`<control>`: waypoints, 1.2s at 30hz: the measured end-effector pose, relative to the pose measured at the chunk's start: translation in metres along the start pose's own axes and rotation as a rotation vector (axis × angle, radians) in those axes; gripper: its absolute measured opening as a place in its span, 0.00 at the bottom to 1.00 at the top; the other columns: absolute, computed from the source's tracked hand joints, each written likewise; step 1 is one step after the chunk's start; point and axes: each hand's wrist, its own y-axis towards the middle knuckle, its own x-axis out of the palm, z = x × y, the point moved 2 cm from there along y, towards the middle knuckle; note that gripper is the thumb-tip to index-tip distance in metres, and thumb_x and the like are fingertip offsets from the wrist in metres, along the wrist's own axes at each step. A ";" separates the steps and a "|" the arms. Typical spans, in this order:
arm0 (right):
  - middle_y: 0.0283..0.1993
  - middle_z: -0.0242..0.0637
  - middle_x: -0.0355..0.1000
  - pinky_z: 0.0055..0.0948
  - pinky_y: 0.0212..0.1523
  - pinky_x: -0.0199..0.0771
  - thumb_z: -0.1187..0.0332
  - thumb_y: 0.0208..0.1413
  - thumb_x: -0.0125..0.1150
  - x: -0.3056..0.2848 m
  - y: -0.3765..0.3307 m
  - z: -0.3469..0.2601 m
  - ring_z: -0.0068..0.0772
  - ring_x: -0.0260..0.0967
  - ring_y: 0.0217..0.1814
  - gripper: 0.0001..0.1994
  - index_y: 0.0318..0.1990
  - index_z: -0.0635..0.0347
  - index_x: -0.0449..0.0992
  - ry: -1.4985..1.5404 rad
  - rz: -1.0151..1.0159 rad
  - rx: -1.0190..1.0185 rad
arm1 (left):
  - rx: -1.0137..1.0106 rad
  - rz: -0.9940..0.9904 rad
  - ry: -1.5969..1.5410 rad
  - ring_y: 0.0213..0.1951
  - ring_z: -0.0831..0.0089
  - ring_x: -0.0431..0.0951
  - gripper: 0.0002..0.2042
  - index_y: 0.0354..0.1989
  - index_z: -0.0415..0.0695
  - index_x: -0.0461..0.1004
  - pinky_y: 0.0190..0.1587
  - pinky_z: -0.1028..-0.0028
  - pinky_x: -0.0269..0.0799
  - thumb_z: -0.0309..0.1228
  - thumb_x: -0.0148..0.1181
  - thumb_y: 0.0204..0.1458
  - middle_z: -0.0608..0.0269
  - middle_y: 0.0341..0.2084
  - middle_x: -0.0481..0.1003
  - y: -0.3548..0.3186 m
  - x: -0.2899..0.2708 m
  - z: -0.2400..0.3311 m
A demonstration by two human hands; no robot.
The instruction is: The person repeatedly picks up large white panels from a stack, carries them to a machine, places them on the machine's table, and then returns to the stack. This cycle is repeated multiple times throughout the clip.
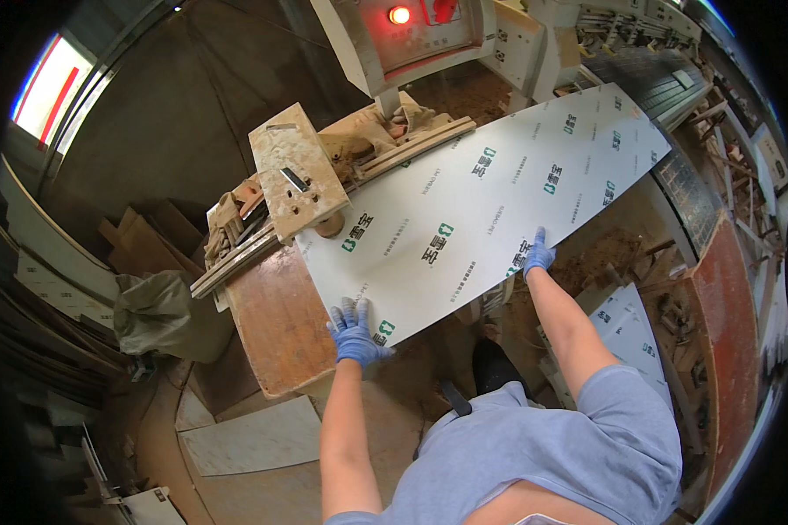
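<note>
The white rectangular printed panel [464, 210] lies partly over the brown wooden surface [276, 319], apparently being positioned, the left blue-gloved hand [355, 336] near this surface with fingers spread apart, the right blue-gloved hand [539, 255] farther right of it, whether clamped I cannot tell, so the next move likely needs level guiding

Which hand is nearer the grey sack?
Left: your left hand is on the panel at its near-left corner, right of the sack; your right hand is at its near edge, farther right.
</note>
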 end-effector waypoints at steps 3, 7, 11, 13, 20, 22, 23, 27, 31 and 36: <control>0.50 0.45 0.70 0.33 0.46 0.69 0.60 0.52 0.63 0.000 0.001 0.000 0.39 0.69 0.45 0.27 0.53 0.69 0.65 -0.064 0.028 -0.063 | 0.007 0.002 0.016 0.66 0.41 0.29 0.65 0.68 0.56 0.37 0.63 0.42 0.31 0.59 0.72 0.17 0.49 0.67 0.33 0.001 0.002 -0.001; 0.50 0.44 0.70 0.32 0.47 0.68 0.60 0.51 0.63 0.000 0.006 0.005 0.37 0.69 0.45 0.26 0.53 0.69 0.66 -0.021 0.028 -0.058 | 0.004 0.004 0.015 0.66 0.42 0.29 0.65 0.67 0.56 0.38 0.63 0.42 0.31 0.59 0.72 0.17 0.49 0.67 0.33 0.001 0.003 -0.002; 0.49 0.43 0.71 0.31 0.46 0.68 0.60 0.51 0.64 -0.002 0.019 0.014 0.36 0.69 0.45 0.26 0.52 0.69 0.66 0.048 -0.008 -0.103 | 0.004 0.007 -0.005 0.67 0.42 0.29 0.65 0.68 0.57 0.37 0.63 0.43 0.31 0.59 0.72 0.16 0.50 0.67 0.33 0.002 0.003 -0.001; 0.49 0.44 0.71 0.31 0.45 0.69 0.61 0.51 0.64 0.000 0.016 0.014 0.36 0.70 0.44 0.25 0.52 0.69 0.67 0.043 0.007 -0.083 | 0.000 0.010 -0.003 0.67 0.42 0.29 0.65 0.67 0.57 0.37 0.64 0.43 0.31 0.59 0.73 0.16 0.50 0.67 0.33 0.001 0.005 -0.002; 0.48 0.44 0.71 0.31 0.45 0.69 0.62 0.51 0.63 0.004 0.011 0.016 0.37 0.70 0.44 0.26 0.53 0.69 0.66 0.107 -0.047 -0.053 | -0.002 0.005 0.019 0.66 0.42 0.28 0.66 0.68 0.57 0.37 0.63 0.43 0.31 0.59 0.73 0.15 0.50 0.67 0.31 0.002 0.006 -0.005; 0.48 0.44 0.71 0.31 0.44 0.70 0.62 0.51 0.63 0.002 0.018 0.017 0.36 0.70 0.44 0.26 0.53 0.70 0.65 0.069 -0.014 -0.067 | 0.004 0.012 0.022 0.66 0.41 0.28 0.66 0.68 0.56 0.37 0.63 0.43 0.30 0.60 0.72 0.15 0.49 0.67 0.31 0.003 0.007 -0.002; 0.48 0.43 0.71 0.31 0.44 0.70 0.62 0.51 0.63 0.000 0.022 0.017 0.36 0.70 0.43 0.26 0.53 0.70 0.65 0.050 0.001 -0.075 | 0.005 0.015 0.023 0.66 0.41 0.28 0.66 0.68 0.56 0.37 0.63 0.43 0.30 0.60 0.72 0.15 0.49 0.67 0.31 0.003 0.006 -0.001; 0.49 0.44 0.70 0.30 0.43 0.71 0.62 0.51 0.63 -0.003 0.019 0.014 0.36 0.71 0.42 0.27 0.54 0.70 0.64 0.085 -0.043 -0.056 | 0.013 0.036 -0.016 0.67 0.42 0.29 0.64 0.67 0.57 0.40 0.63 0.42 0.27 0.58 0.73 0.16 0.51 0.67 0.33 0.003 0.006 -0.001; 0.48 0.45 0.71 0.30 0.44 0.71 0.62 0.51 0.63 -0.001 0.006 0.006 0.36 0.70 0.43 0.27 0.54 0.69 0.64 0.093 -0.026 -0.069 | 0.008 0.034 -0.026 0.67 0.42 0.28 0.64 0.67 0.57 0.40 0.63 0.42 0.27 0.58 0.73 0.16 0.51 0.67 0.33 0.000 0.007 -0.001; 0.48 0.44 0.70 0.30 0.44 0.71 0.62 0.51 0.63 -0.003 0.004 0.002 0.36 0.70 0.43 0.26 0.54 0.69 0.64 0.036 -0.038 -0.022 | 0.003 0.036 -0.012 0.67 0.42 0.28 0.64 0.68 0.57 0.39 0.63 0.43 0.28 0.58 0.73 0.16 0.51 0.68 0.32 -0.003 0.005 0.002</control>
